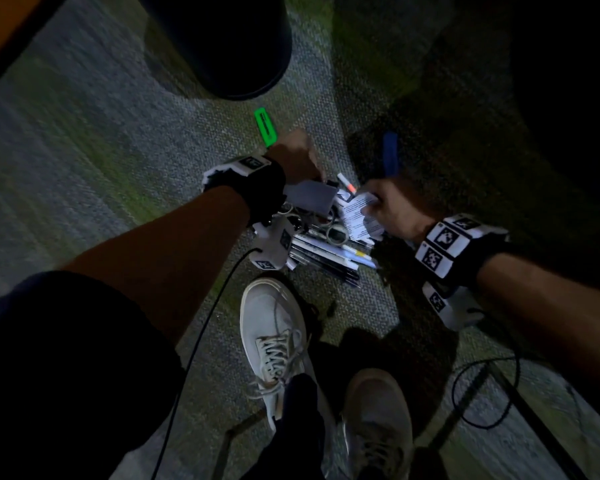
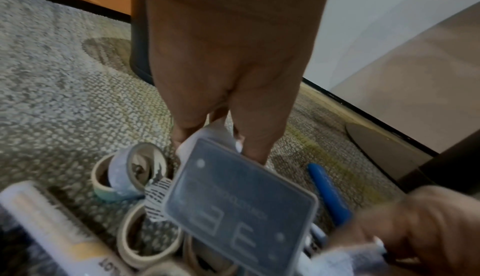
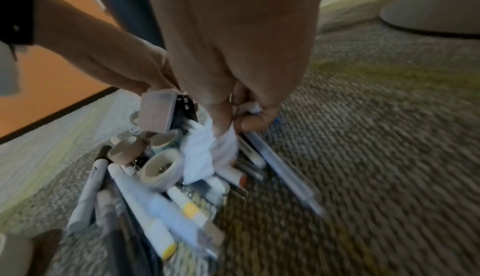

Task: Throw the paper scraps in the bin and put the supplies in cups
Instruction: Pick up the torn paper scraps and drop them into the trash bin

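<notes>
Both hands are down in a pile of pens (image 1: 329, 258) and tape rolls (image 3: 161, 169) on the carpet (image 1: 84, 140). The left hand (image 1: 297, 157) pinches a small grey box (image 2: 240, 204); the right hand (image 1: 394, 209) is clamped on a paper scrap (image 3: 205, 153). A green marker (image 1: 265, 128) lies near the dark bin (image 1: 222, 46), and a blue one (image 1: 391, 154) sits just past the right hand.

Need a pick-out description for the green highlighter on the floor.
Find the dark round bin standing on the grey carpet. Just below its base, beyond the left hand, lies the bright green highlighter, alone. It is the only neon-green thing; the nearby lone blue pen is darker.
</notes>
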Available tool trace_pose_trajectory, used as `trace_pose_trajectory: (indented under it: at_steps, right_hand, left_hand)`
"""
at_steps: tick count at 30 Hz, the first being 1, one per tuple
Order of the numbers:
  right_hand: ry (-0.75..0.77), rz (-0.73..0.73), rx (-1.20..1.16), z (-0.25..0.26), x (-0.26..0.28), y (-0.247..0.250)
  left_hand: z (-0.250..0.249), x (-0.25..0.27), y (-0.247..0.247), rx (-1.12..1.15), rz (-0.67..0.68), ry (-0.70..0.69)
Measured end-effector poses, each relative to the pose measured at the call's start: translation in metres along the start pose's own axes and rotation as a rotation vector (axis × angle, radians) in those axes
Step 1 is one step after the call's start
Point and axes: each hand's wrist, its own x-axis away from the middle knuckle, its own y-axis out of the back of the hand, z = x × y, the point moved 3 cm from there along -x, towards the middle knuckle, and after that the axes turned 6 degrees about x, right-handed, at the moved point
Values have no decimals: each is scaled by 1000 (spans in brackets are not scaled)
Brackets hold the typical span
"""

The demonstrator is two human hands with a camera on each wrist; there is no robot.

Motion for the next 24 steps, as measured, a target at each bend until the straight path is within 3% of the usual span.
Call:
trace_pose_trajectory:
  at_steps: [2, 6, 13, 17, 20, 24]
  right_hand:
    - [9, 56, 1, 2, -4, -5]
    - [18, -18, -3, 12, -16, 7]
    - [190, 3, 290, 44, -29, 8]
    - [180, 161, 520, 52, -28, 5]
    - [213, 129, 538, 57, -24, 8]
    - [162, 106, 508, 58, -21, 9]
  left_hand:
    - [4, 2, 6, -65, -15, -6]
    - [0, 6, 12, -102, -17, -44]
    - [8, 16, 17, -73, -71, -90]
    - [20, 14, 27, -115, 13, -45]
    - [21, 17, 39, -188, 63, -10]
    - [25, 21, 49, -202, 29, 34]
